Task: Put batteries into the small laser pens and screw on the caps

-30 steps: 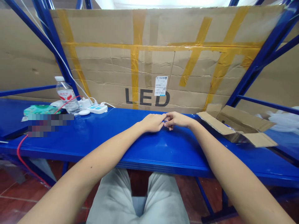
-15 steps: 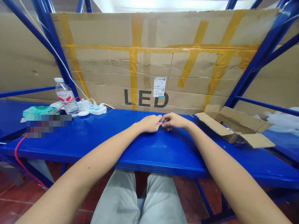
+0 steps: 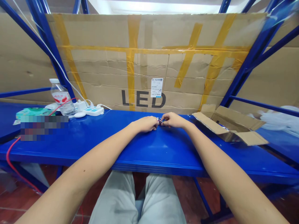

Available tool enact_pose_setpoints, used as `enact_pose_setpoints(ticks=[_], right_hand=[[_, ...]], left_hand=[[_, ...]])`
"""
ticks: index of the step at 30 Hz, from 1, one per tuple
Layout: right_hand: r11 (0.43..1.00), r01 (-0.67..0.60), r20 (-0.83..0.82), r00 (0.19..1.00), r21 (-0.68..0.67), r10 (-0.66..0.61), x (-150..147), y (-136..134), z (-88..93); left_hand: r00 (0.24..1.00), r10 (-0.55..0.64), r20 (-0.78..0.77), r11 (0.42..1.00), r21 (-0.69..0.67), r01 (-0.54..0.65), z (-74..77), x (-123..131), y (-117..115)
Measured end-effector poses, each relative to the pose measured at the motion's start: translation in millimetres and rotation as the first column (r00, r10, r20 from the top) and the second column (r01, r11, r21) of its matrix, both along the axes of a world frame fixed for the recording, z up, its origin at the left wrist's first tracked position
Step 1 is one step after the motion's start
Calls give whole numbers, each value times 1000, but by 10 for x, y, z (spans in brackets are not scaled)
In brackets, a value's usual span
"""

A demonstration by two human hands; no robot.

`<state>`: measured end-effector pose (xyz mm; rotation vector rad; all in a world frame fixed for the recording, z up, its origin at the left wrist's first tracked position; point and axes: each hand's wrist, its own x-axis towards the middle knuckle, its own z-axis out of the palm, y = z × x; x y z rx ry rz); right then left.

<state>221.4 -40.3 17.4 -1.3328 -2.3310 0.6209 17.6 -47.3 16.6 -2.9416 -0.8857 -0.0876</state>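
Observation:
My left hand (image 3: 146, 123) and my right hand (image 3: 173, 120) rest side by side on the blue shelf (image 3: 112, 141), fingertips meeting. Between them sits a tiny dark and silvery part (image 3: 160, 121), pinched by both hands. It is too small to name. Both hands are curled closed around it, knuckles up. My forearms reach in from the lower corners.
An open cardboard box (image 3: 230, 124) lies on the shelf to the right. At the left stand a water bottle (image 3: 59, 97), a white power strip (image 3: 92, 110) with plugs, and a red cable (image 3: 14, 161). A taped cardboard sheet marked LED (image 3: 143, 99) forms the back wall.
Both hands stay joined on the small part. The fingers have shifted slightly and the part shows a little more between the fingertips. The view has drifted a bit to the right.

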Motion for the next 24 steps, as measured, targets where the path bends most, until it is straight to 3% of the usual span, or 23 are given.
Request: enact_pose_setpoints(ticks=[6,14,18,24], right_hand=[[999,-5,-8,1000,-54,5,11,-26,2],[949,-87,-46,996,-302,77,-7,-42,-15],[958,-144,-11,989,-247,146,-31,-59,-17],[996,-74,126,989,-58,81,-97,-59,-42]], left_hand=[[996,88,19,991,-104,-86,82,-72,-15],[962,209,177,974,-128,-188,98,-125,-39],[954,214,211,968,-179,-177,37,-67,-29],[947,209,245,962,-225,-154,-15,-32,-20]])
